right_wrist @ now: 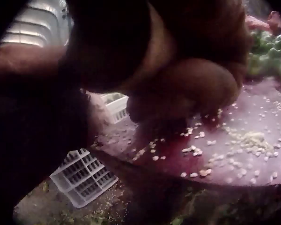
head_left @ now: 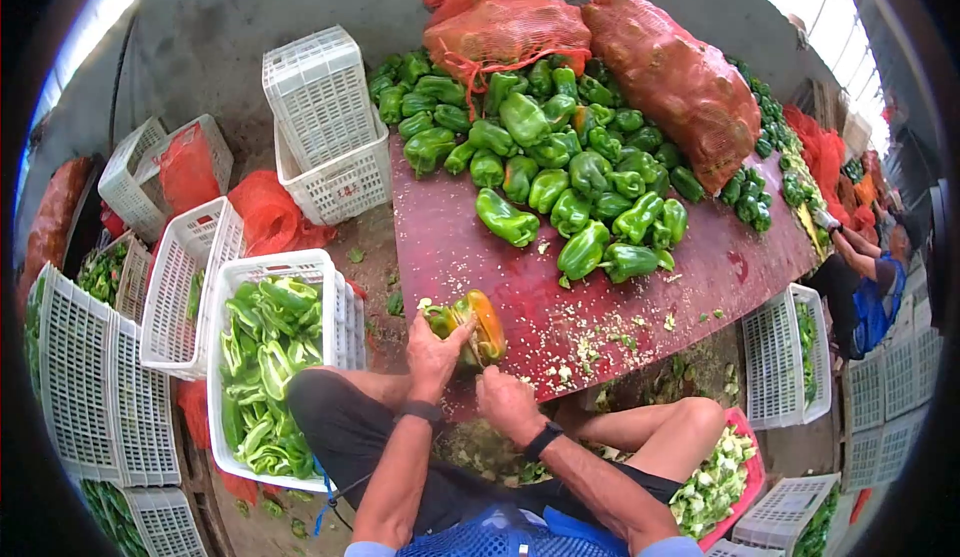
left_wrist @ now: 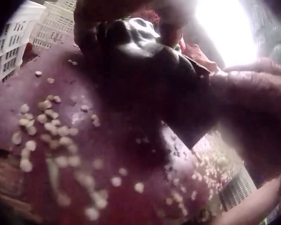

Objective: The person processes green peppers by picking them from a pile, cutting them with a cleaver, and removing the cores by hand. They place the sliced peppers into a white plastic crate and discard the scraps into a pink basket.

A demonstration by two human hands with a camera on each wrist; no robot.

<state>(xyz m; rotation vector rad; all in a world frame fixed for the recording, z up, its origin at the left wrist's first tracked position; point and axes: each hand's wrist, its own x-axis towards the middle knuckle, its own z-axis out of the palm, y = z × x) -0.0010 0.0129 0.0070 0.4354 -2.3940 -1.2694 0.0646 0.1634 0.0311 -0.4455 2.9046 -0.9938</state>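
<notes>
At the near edge of the red tabletop [head_left: 540, 297], my left hand [head_left: 432, 357] grips a bell pepper [head_left: 488, 327], partly orange and partly green. My right hand [head_left: 508, 405] curls round a knife close to the pepper's near side; its handle is hidden in the fist. In the left wrist view the dark pointed knife blade [left_wrist: 191, 133] shows beneath the shaded pepper. Pale seeds [right_wrist: 253, 143] lie scattered on the tabletop, right of the hands in the head view. A heap of whole green peppers [head_left: 590, 172] covers the table's far part.
Red mesh sacks [head_left: 665, 77] stand behind the heap. On the left, a white crate [head_left: 216, 377] holds cut green peppers, with more crates [head_left: 335, 172] around it. A red tub [head_left: 752, 477] of pale pepper cores sits beside the right knee. Another person [head_left: 868, 287] works at far right.
</notes>
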